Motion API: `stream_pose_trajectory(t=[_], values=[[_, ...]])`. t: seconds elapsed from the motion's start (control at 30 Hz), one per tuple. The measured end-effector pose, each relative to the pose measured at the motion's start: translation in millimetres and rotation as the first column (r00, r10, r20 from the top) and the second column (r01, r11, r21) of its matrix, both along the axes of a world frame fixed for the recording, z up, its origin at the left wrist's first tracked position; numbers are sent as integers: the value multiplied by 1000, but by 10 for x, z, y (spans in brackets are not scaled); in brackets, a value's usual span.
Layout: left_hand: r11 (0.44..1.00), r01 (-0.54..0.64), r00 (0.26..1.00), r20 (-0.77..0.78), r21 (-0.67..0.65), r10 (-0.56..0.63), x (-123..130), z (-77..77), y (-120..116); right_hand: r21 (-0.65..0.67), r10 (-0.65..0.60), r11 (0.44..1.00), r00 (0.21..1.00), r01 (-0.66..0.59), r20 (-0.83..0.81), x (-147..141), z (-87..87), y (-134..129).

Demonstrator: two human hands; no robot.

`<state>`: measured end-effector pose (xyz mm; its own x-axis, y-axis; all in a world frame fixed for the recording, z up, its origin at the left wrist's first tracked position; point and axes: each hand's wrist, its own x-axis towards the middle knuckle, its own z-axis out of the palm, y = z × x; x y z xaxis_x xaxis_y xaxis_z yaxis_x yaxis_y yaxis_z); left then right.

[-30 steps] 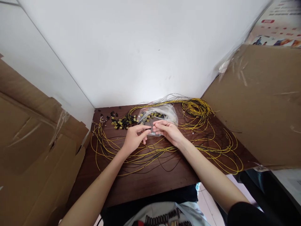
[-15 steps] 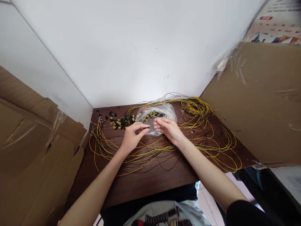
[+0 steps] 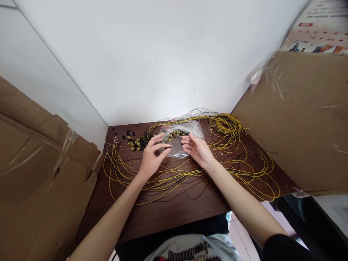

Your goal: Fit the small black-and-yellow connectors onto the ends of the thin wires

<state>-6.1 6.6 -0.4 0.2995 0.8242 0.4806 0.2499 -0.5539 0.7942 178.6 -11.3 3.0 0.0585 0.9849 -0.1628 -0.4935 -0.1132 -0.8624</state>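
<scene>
A thin black wire (image 3: pixel 176 144) spans the short gap between my two hands. My left hand (image 3: pixel 151 156) pinches one end of it between thumb and forefinger, the other fingers spread away; a small dark bit shows at the fingertips, too small to name. On the other side, my right hand (image 3: pixel 200 152) grips the wire between thumb and fingertips, with a small black piece at its fingers. Beneath both hands lies a clear plastic bag (image 3: pixel 196 127) holding several black and yellow connectors (image 3: pixel 176 133). More such connectors (image 3: pixel 136 143) are heaped left of the bag.
Loose yellow and black wires (image 3: pixel 187 174) run across the brown table (image 3: pixel 168 217) under my forearms. A coil of yellow wire (image 3: pixel 227 127) lies at the back right. Cardboard panels (image 3: pixel 296 119) flank both sides, and a white wall (image 3: pixel 168 65) stands behind.
My hands have drawn slightly apart, the right one shifting a little right. The left hand's other fingers have lifted and spread, and more of the wire shows between the hands.
</scene>
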Motion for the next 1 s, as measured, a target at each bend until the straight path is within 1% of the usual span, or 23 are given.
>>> stream_pose_trajectory(t=[0.07,0.1,0.17,0.23,0.3,0.33,0.37,0.4,0.47,0.5,0.53,0.57,0.6,0.67,0.7,0.73,0.83,0.93,1.0], values=[[999,15,1000,9,-31,-15,-1,-15,1,8,28,1000,999,-28,30,-19,8,-12],[998,23,1000,11,-65,-22,0,-25,-2,5,62,998,997,-63,46,-28,16,-20],[988,25,1000,2,-152,-25,6,-47,-13,-12,174,985,983,-174,55,-41,38,-39],[977,9,999,-30,-212,-16,12,-66,-24,-32,321,947,946,-320,43,-42,70,-63],[977,-13,997,-72,-212,-2,14,-75,-31,-35,434,901,900,-432,49,-36,106,-87],[980,-21,996,-88,-195,4,14,-76,-33,-23,456,890,888,-455,59,-35,122,-97],[984,-28,995,-101,-176,10,13,-74,-34,5,447,894,892,-449,71,-37,134,-106],[987,-32,994,-113,-156,14,12,-70,-35,52,407,910,910,-411,83,-43,142,-112],[991,-27,991,-136,-128,9,12,-59,-39,175,261,943,956,-281,133,-69,137,-119],[992,-21,989,-145,-121,3,12,-52,-43,234,175,948,966,-217,189,-87,124,-121],[993,-15,989,-149,-118,-3,13,-44,-47,286,89,943,958,-170,273,-108,107,-123],[993,-6,989,-148,-119,-12,14,-35,-53,333,7,932,924,-145,382,-129,86,-125],[993,3,990,-140,-121,-19,15,-27,-58,377,-71,915,864,-142,498,-149,65,-128],[992,12,993,-113,-127,-26,16,-11,-68,443,-195,878,710,-182,677,-182,30,-137],[991,14,995,-100,-130,-27,16,-6,-72,463,-231,861,650,-210,724,-193,19,-141],[991,18,995,-92,-134,-30,17,-2,-74,473,-249,850,614,-233,749,-199,11,-145],[988,32,996,-78,-149,-44,21,-5,-79,480,-273,840,567,-254,777,-192,7,-148],[981,53,998,-32,-185,-59,28,-18,-82,485,-313,834,499,-262,808,-166,5,-140],[978,56,998,14,-202,-55,27,-25,-80,492,-323,830,492,-263,808,-156,-5,-132]])
